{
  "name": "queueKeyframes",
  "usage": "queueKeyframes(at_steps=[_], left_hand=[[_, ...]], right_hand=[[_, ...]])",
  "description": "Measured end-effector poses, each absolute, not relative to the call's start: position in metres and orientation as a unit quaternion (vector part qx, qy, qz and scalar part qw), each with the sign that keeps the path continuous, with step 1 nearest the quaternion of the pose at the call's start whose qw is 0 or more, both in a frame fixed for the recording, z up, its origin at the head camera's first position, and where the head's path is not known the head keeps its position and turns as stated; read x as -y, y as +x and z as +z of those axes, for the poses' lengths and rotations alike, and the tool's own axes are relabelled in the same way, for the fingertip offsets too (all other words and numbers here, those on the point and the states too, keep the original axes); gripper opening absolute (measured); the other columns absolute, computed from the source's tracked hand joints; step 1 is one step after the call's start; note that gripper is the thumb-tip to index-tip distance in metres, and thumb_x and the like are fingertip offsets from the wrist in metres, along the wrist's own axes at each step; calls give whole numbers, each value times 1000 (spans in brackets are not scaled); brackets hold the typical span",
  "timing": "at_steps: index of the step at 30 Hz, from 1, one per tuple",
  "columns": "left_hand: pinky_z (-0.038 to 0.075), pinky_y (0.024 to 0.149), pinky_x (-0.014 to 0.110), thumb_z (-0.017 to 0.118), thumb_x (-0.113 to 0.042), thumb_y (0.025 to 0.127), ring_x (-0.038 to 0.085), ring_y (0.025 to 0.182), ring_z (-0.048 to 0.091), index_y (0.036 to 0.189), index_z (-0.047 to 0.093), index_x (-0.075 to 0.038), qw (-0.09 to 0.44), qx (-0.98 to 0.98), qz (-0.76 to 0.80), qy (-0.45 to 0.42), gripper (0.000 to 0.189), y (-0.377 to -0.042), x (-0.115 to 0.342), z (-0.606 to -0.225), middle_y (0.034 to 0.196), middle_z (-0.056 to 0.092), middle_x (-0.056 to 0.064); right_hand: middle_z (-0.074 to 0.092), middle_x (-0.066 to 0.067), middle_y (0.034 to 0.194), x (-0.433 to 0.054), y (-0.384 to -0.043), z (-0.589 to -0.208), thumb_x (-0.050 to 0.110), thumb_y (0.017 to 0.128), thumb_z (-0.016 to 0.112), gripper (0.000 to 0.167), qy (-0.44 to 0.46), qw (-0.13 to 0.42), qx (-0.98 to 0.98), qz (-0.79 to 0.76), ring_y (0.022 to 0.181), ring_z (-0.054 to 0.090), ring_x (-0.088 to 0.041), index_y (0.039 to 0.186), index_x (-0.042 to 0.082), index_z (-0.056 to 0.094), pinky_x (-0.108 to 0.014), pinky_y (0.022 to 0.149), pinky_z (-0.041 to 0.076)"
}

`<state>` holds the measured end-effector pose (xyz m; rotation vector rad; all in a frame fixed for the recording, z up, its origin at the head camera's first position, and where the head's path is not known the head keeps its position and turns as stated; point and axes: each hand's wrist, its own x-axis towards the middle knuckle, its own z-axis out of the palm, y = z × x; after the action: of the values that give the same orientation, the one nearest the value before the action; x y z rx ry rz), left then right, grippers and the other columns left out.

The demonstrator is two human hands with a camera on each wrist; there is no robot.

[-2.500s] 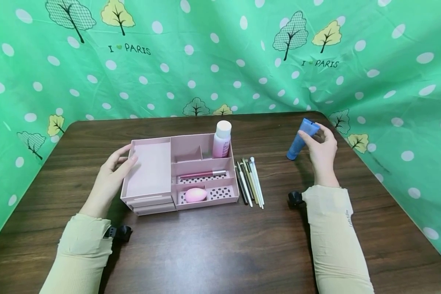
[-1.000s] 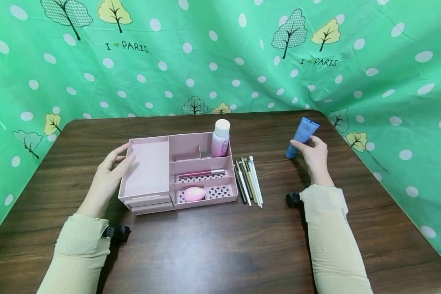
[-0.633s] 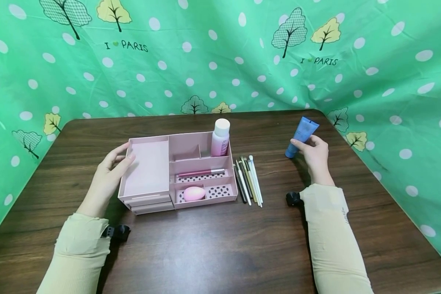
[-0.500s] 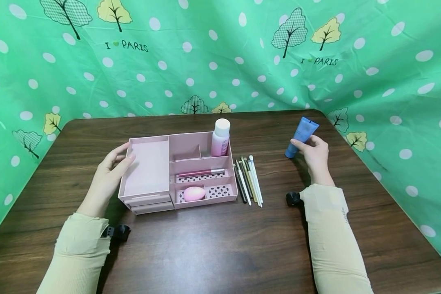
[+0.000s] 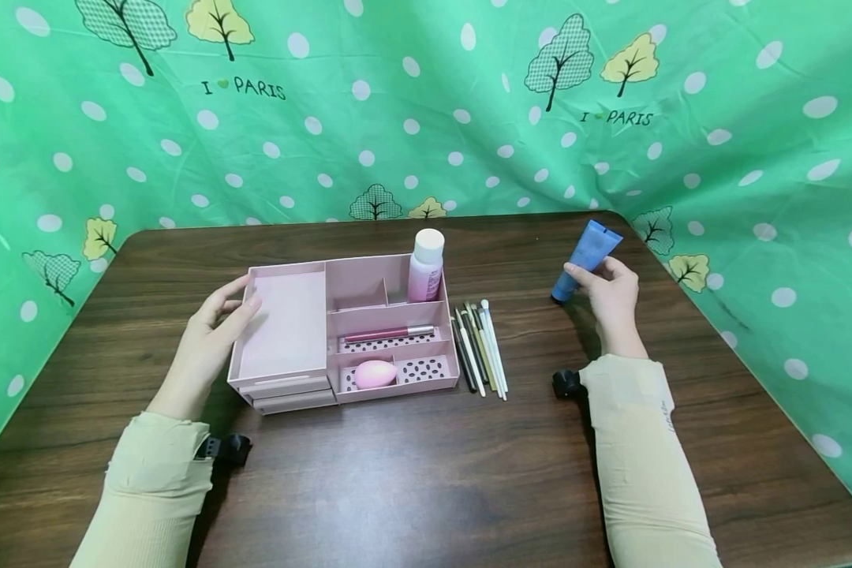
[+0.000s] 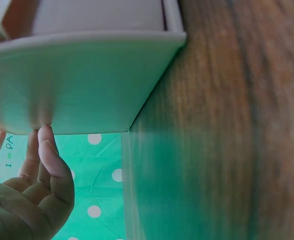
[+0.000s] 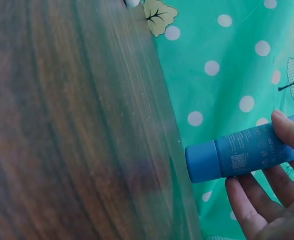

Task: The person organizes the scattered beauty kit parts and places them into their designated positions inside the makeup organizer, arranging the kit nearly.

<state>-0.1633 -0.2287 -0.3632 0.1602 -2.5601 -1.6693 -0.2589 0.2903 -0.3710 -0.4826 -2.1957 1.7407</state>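
Observation:
My right hand [image 5: 614,306] pinches a blue squeeze tube [image 5: 591,248] near the table's back right corner. The tube leans with its cap down and its flat end up; the right wrist view shows its blue cap [image 7: 203,162] and printed label, thumb on one side and fingers on the other. My left hand [image 5: 213,331] grips the left rim of a pink makeup organizer [image 5: 284,323], thumb over the rim and fingers along the outer side. In the left wrist view, fingertips [image 6: 46,131] touch that outer wall.
In the organizer are a white-capped pink bottle [image 5: 426,272], a dark pink lip gloss tube [image 5: 386,334] and a pink makeup sponge [image 5: 375,375]. Several makeup brushes [image 5: 481,347] lie beside its right side. A green dotted curtain [image 5: 468,118] hangs behind the wooden table [image 5: 412,489].
My right hand has shifted its hold from the tube's flat end to lower down. In the last half second, hand and tube moved slightly up and right. My left hand keeps its hold.

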Motion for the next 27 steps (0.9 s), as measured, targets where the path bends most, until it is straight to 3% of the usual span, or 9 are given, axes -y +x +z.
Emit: queueKeyframes(at_steps=[13,27], left_hand=[[39,85,20,56,-49,98,2,104,47,152,41,-30,40,834,-548,52,59,-163,229,-363,115,51,-7],[39,85,19,56,-49,98,2,103,48,151,42,-28,45,834,-547,51,59,-163,228,-363,110,52,-11]], right_hand=[[64,11,81,-276,-257,-359,20,82,82,20,-133,164,748,629,80,59,-6,96,15,68,-14,65,50],[66,13,78,-257,-248,-341,19,81,84,19,-79,198,738,640,82,58,-7,95,15,73,-25,77,45]])
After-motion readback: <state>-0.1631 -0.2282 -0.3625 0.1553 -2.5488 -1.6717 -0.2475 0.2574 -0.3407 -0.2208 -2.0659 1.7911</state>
